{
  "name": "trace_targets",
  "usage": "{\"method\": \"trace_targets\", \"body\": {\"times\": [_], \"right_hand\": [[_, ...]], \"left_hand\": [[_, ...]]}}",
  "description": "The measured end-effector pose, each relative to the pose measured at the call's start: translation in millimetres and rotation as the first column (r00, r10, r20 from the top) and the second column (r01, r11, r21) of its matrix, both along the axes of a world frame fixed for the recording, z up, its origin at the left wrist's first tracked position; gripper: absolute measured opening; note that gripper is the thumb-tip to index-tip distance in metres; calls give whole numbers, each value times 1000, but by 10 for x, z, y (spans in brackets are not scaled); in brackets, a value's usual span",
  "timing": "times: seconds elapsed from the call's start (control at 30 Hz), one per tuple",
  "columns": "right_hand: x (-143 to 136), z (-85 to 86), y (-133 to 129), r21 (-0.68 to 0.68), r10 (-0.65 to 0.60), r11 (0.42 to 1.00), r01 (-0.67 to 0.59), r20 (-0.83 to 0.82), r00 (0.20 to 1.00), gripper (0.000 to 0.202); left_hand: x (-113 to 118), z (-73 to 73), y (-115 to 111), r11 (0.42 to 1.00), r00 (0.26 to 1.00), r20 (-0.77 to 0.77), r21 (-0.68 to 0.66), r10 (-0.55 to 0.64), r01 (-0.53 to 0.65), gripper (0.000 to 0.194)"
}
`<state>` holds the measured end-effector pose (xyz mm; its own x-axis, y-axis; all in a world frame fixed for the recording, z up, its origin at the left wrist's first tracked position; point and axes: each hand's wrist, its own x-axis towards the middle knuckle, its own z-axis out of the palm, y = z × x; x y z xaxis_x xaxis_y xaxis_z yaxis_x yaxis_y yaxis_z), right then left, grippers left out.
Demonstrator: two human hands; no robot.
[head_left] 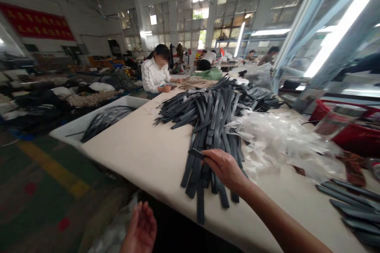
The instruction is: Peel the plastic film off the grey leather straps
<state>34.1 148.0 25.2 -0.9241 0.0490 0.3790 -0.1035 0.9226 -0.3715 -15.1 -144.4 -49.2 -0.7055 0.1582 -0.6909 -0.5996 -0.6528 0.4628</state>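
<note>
A big heap of dark grey flat straps (213, 114) lies across the white table (142, 150), with ends hanging over the near edge. My right hand (225, 168) reaches over the near end of the heap and pinches the tip of one dark strap (197, 153) between thumb and fingers. My left hand (141, 229) hangs below the table edge, palm up, fingers apart, holding nothing.
Crumpled clear plastic bags (279, 138) lie right of the heap. More bagged straps (353, 205) sit at the right edge, a red basket (353, 126) behind them. A white tub (97, 120) with straps stands left. A seated person (154, 73) works at the far end.
</note>
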Motion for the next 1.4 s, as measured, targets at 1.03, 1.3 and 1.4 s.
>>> {"method": "trace_targets", "body": {"times": [1.03, 1.3, 1.4], "right_hand": [[546, -436, -1227, 90, 174, 983, -161, -164, 971, 27], [548, -437, -1253, 101, 188, 980, -174, -156, 970, 28], [547, -436, -1259, 94, 193, 979, -179, -168, 967, 28]], "left_hand": [[342, 82, 248, 965, 997, 53, 260, -51, 35, 17], [355, 102, 240, 968, 997, 61, 248, -52, 35, 18], [360, 130, 242, 969, 998, 54, 243, -46, 31, 20]]}}
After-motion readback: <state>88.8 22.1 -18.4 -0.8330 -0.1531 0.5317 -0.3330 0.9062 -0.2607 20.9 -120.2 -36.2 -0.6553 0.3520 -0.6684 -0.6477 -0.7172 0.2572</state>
